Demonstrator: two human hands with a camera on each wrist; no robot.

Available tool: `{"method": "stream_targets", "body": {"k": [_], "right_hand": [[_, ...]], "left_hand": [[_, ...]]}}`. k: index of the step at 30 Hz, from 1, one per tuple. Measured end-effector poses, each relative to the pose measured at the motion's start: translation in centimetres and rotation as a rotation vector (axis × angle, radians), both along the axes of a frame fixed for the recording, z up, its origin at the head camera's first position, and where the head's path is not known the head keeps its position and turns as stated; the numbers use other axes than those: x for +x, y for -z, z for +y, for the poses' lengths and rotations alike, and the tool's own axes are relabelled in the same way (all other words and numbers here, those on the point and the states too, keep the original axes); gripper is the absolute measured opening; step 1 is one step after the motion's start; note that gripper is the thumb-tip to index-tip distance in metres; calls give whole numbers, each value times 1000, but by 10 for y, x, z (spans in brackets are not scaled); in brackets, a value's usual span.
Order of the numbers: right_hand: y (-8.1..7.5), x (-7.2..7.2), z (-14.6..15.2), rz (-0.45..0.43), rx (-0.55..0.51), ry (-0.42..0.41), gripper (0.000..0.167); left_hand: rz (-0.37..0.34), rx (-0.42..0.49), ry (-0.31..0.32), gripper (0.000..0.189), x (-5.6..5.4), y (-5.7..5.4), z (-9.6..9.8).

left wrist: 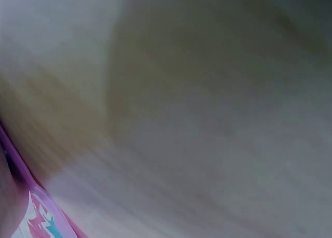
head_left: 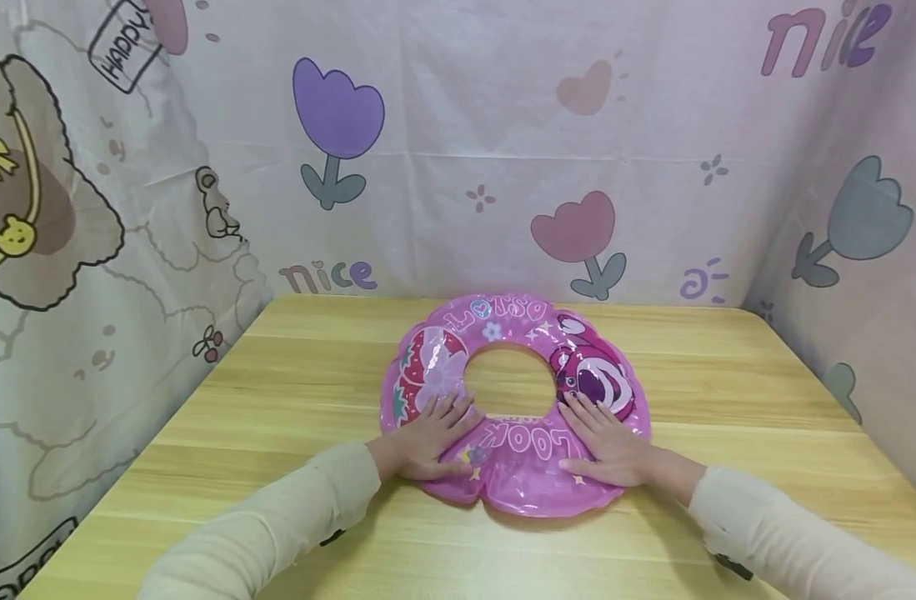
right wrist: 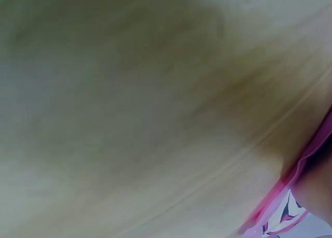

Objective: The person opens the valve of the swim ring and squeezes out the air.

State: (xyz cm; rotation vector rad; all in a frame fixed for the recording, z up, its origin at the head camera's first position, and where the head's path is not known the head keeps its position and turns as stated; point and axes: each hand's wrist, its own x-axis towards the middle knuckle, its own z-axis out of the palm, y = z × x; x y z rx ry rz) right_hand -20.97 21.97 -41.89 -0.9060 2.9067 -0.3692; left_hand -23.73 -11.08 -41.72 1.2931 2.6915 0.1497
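A pink inflatable swim ring (head_left: 503, 321) lies flat on the wooden table, printed with a bear, strawberries, flowers and lettering. Its near side shows a crease and a notch at the rim. My left hand (head_left: 433, 440) rests on the ring's left near part, fingers straight and spread. On the right near part lies my right hand (head_left: 610, 442), also with straight, spread fingers, its fingertips by the printed bear. In the left wrist view a bit of the ring's edge (left wrist: 52, 214) appears at the lower left corner; the right wrist view has its edge (right wrist: 275, 201) at lower right.
The light wooden table (head_left: 277, 400) extends around the ring on all sides. Behind it hangs a pale curtain (head_left: 442, 108) printed with tulips and hearts, and similar printed cloth closes off the left and right. Dark bands show under both cream sleeves (head_left: 277, 517).
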Motion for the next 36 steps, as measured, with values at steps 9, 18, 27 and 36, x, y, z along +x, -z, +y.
{"method": "stream_targets", "body": {"k": [9,18,27,36], "right_hand": [[1,2,-3,64,36,-4,87],[-4,4,-6,222,162,-57,91],[-18,26,-31,108,-3,-125,79],[-8,38,-62,34,-33,-127,72]], "left_hand": [[62,-9,8,91,5,-3,2],[118,-57,5,93,9,-9,2],[-33,59,-25,97,26,-16,11],[-69,67,-94,95,35,-11,21]]}}
